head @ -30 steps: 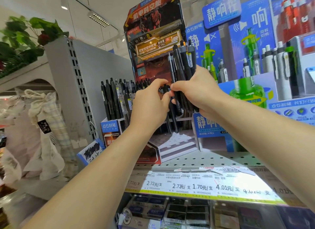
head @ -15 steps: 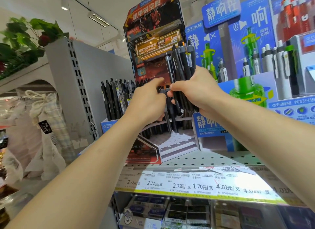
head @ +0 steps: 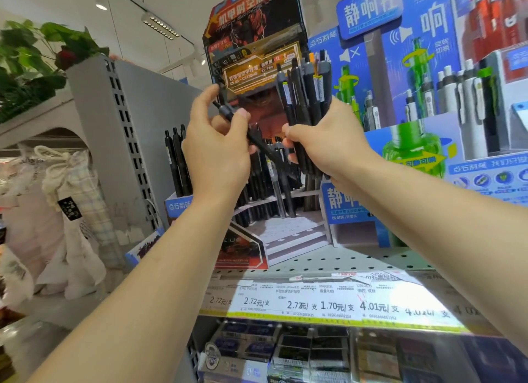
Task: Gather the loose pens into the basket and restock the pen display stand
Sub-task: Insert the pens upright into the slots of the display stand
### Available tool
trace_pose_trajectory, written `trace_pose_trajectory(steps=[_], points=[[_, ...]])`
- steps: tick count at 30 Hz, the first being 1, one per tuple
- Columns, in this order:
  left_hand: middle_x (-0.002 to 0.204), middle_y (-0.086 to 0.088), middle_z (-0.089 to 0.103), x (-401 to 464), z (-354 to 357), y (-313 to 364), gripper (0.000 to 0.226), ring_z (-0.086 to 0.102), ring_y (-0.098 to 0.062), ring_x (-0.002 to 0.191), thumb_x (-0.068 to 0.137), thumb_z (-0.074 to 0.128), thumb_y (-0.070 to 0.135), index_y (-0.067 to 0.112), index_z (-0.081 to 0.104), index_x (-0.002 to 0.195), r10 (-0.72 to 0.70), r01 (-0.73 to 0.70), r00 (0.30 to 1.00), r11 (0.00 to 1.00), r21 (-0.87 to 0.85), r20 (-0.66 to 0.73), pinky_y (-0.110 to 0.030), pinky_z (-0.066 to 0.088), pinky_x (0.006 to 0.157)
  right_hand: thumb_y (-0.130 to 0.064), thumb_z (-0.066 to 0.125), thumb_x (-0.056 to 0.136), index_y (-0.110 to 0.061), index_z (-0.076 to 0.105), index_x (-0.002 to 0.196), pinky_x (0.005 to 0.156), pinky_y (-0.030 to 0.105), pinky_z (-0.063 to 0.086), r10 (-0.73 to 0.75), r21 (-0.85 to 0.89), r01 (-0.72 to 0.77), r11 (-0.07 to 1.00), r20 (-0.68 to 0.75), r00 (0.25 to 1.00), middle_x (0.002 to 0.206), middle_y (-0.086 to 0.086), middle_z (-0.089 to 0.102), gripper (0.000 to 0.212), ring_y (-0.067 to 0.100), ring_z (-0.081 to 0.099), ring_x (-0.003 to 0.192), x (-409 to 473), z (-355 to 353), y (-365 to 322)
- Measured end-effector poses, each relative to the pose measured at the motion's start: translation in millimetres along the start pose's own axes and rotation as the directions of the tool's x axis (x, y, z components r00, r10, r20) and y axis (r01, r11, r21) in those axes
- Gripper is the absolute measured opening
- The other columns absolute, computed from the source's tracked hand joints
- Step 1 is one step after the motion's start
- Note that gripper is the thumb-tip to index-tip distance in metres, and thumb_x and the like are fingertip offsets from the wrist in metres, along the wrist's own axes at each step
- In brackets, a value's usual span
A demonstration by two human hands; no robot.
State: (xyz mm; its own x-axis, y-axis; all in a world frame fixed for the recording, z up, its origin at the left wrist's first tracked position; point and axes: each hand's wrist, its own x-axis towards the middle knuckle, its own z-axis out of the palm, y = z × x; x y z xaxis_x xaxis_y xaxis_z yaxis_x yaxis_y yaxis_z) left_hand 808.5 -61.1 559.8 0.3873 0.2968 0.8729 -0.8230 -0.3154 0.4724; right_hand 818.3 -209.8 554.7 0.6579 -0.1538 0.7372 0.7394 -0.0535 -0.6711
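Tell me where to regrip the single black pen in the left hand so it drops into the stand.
Pinch the single black pen on its upper barrel just below the grey clicker end, coming from above-left. It lies tilted, its lower tip pointing down-right toward the display stand, so the left hand keeps the tip end free. The right hand holds the bundle.

A bundle of black pens (head: 307,117) stood upright before the pen display stand (head: 258,54). One black pen (head: 258,141) lay tilted beside it.

Leafy plant (head: 34,65), cloth bags (head: 65,211), price labels (head: 328,302), blue display (head: 414,54)
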Motion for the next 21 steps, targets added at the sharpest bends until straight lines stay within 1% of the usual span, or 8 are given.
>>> trace_pose_trajectory(steps=[2, 3, 5, 8, 10, 14, 18, 21], points=[[0.079, 0.003, 0.073, -7.3, 0.7, -8.6, 0.034, 0.071, -0.004, 0.070, 0.095, 0.067, 0.021, 0.030, 0.046, 0.121, 0.040, -0.046, 0.997, 0.993, 0.109, 0.062, -0.034, 0.062, 0.064, -0.004, 0.069, 0.086, -0.011, 0.065, 0.102, 0.063, 0.053, 0.063, -0.031, -0.017, 0.030, 0.999, -0.037, 0.999, 0.074, 0.009, 0.074, 0.018, 0.030, 0.075, 0.069, 0.3, 1.2, 1.0], [0.080, 0.006, 0.073, -11.6, 2.0, -13.1, 0.032, 0.071, -0.004, 0.070, 0.094, 0.069, 0.022, 0.030, 0.047, 0.116, 0.052, -0.069, 0.993, 0.983, 0.170, 0.105, -0.038, 0.063, 0.067, -0.004, 0.069, 0.086, -0.010, 0.065, 0.102, 0.062, 0.054, 0.062, -0.040, -0.024, 0.039, 0.999, -0.038, 0.998, 0.073, 0.009, 0.073, 0.018, 0.032, 0.074, 0.069, 0.3, 1.4, 1.5], [0.085, 0.013, 0.069, -19.1, 5.5, -19.8, 0.028, 0.069, -0.002, 0.074, 0.092, 0.071, 0.025, 0.032, 0.052, 0.111, 0.068, -0.114, 0.982, 0.959, 0.260, 0.179, -0.040, 0.063, 0.070, -0.006, 0.070, 0.085, -0.009, 0.065, 0.102, 0.063, 0.054, 0.063, -0.045, -0.046, 0.044, 0.998, -0.030, 0.999, 0.073, 0.008, 0.074, 0.018, 0.033, 0.074, 0.069, 1.0, 1.2, 2.7], [0.089, 0.016, 0.065, -23.8, 9.6, -23.4, 0.037, 0.069, -0.012, 0.083, 0.090, 0.073, 0.032, 0.033, 0.059, 0.123, 0.078, -0.163, 0.965, 0.924, 0.346, 0.249, -0.043, 0.061, 0.078, -0.009, 0.072, 0.085, -0.006, 0.064, 0.106, 0.067, 0.052, 0.063, -0.032, -0.083, 0.031, 0.996, -0.021, 0.999, 0.073, 0.007, 0.075, 0.023, 0.029, 0.076, 0.069, 2.1, 0.0, 4.4], [0.089, 0.012, 0.065, -23.2, 10.5, -23.8, 0.041, 0.069, -0.015, 0.082, 0.090, 0.072, 0.034, 0.034, 0.058, 0.128, 0.080, -0.174, 0.962, 0.917, 0.360, 0.260, -0.043, 0.060, 0.079, -0.010, 0.072, 0.085, -0.007, 0.064, 0.105, 0.069, 0.052, 0.063, -0.034, -0.086, 0.032, 0.996, -0.014, 0.999, 0.075, 0.007, 0.075, 0.022, 0.028, 0.076, 0.070, 2.1, -0.1, 4.7], [0.089, 0.008, 0.068, -23.1, 15.0, -24.2, 0.038, 0.069, -0.016, 0.082, 0.093, 0.070, 0.031, 0.032, 0.058, 0.129, 0.060, -0.148, 0.965, 0.929, 0.339, 0.257, -0.044, 0.061, 0.077, -0.012, 0.073, 0.085, -0.009, 0.065, 0.104, 0.072, 0.052, 0.063, -0.045, -0.096, 0.043, 0.994, -0.022, 0.999, 0.076, 0.007, 0.075, 0.021, 0.026, 0.076, 0.072, 2.2, -0.6, 4.9], [0.086, 0.011, 0.066, -19.8, 16.7, -23.4, 0.039, 0.069, -0.016, 0.079, 0.094, 0.069, 0.028, 0.029, 0.057, 0.131, 0.093, -0.204, 0.955, 0.895, 0.398, 0.281, -0.042, 0.061, 0.077, -0.012, 0.073, 0.087, -0.007, 0.062, 0.110, 0.071, 0.051, 0.064, -0.029, -0.076, 0.027, 0.997, -0.018, 0.999, 0.074, 0.008, 0.075, 0.026, 0.027, 0.076, 0.070, 1.9, 0.2, 4.3], [0.087, 0.010, 0.067, -17.5, 18.0, -22.9, 0.037, 0.068, -0.018, 0.081, 0.094, 0.068, 0.026, 0.028, 0.059, 0.131, 0.089, -0.209, 0.951, 0.891, 0.403, 0.297, -0.043, 0.060, 0.078, -0.010, 0.073, 0.088, -0.004, 0.059, 0.116, 0.067, 0.051, 0.064, -0.008, -0.035, 0.007, 0.999, -0.010, 1.000, 0.075, 0.010, 0.075, 0.031, 0.030, 0.076, 0.069, 0.6, 0.0, 3.0]])
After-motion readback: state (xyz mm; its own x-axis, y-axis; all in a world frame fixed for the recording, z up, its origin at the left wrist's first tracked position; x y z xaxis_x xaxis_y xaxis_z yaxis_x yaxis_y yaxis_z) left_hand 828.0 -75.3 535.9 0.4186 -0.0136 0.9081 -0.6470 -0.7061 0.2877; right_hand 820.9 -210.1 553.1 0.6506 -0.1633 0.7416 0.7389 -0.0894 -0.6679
